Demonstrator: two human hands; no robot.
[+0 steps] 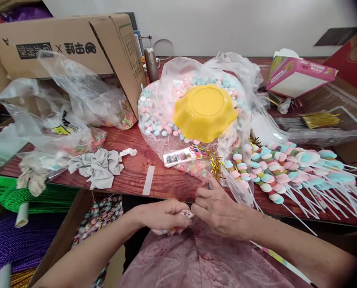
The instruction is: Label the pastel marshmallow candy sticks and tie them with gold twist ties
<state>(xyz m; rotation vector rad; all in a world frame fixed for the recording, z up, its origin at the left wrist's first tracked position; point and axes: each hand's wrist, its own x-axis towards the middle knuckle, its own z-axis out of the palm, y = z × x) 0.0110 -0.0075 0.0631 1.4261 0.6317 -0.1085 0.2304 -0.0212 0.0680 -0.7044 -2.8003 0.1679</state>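
In front of my lap, my left hand (pixel 170 214) is closed around a bundle of small pastel pieces (pixel 166 231), pink and white with some orange. One end of the bundle pokes out between thumb and forefinger. My right hand (pixel 216 208) meets that end with its fingers pinched together; what they grip is hidden. Just beyond the hands lie gold tinsel strands (pixel 214 163), a white packet with coloured print (pixel 184 155) and a clear bag of small colourful pieces (pixel 193 169). To the right are piled marshmallow-like skewers (pixel 274 172) in pink, blue and white on white sticks.
A yellow wavy-edged bowl (pixel 206 112) sits upside down on a large clear bag of pastel discs (pixel 156 116). A cardboard box (pixel 61 44), plastic bags (pixel 85 88) and grey cloth (pixel 97 168) are left. A clear bin (pixel 325 136) stands right. Below left is a filled carton (pixel 58 236).
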